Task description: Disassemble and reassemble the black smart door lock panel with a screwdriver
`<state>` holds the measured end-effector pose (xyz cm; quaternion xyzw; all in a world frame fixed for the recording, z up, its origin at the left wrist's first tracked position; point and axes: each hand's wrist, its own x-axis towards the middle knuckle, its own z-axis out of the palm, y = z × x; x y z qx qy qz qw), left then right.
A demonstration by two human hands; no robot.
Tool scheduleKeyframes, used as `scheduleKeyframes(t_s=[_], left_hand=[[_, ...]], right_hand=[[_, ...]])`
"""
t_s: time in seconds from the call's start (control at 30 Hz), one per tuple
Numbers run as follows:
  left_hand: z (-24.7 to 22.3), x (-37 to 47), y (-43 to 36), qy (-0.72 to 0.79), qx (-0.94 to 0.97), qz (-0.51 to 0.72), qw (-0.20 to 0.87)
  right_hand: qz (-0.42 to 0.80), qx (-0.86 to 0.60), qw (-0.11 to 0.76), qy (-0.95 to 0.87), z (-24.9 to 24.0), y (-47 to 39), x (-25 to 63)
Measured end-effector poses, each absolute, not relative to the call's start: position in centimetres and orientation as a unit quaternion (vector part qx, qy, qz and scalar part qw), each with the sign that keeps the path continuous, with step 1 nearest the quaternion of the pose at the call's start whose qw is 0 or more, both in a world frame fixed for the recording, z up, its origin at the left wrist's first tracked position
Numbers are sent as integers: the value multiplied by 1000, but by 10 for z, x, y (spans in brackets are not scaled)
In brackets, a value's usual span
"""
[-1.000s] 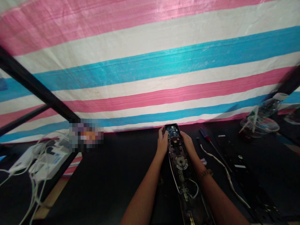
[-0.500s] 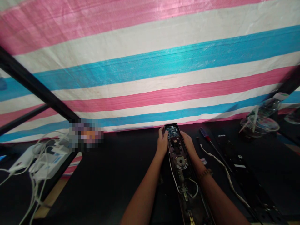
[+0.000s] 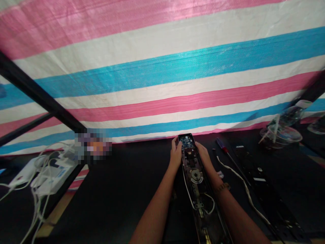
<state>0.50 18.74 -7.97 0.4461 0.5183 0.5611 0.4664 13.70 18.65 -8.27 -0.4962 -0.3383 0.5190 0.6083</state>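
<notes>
Between my hands lies a long dark device housing (image 3: 194, 161), its inside exposed and its near end running off the bottom of the view. A circuit board (image 3: 187, 142) fills the far end, and a round metal part sits midway. White wires run along the housing's left side and loop near its middle. My left hand (image 3: 176, 152) is closed on the far left edge, thumb over the rim by the board. My right hand (image 3: 203, 154) wraps the opposite edge, its fingers partly hidden.
Right of the housing lie a screwdriver (image 3: 225, 149), a whitish cable (image 3: 243, 183) and a long black panel (image 3: 261, 186). Clear plastic containers (image 3: 285, 135) stand at the back right. A power strip (image 3: 52, 176) with tangled white cables is at left. A striped tarp (image 3: 162, 81) hangs behind the black table (image 3: 122, 196).
</notes>
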Motion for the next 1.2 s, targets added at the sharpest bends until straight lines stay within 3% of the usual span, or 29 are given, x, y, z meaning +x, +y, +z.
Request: scheduleKeyframes(t_s=[1.2], left_hand=[[-80, 5, 187, 519, 447, 555, 471]], right_hand=[[525, -500, 604, -331, -78, 185, 137]])
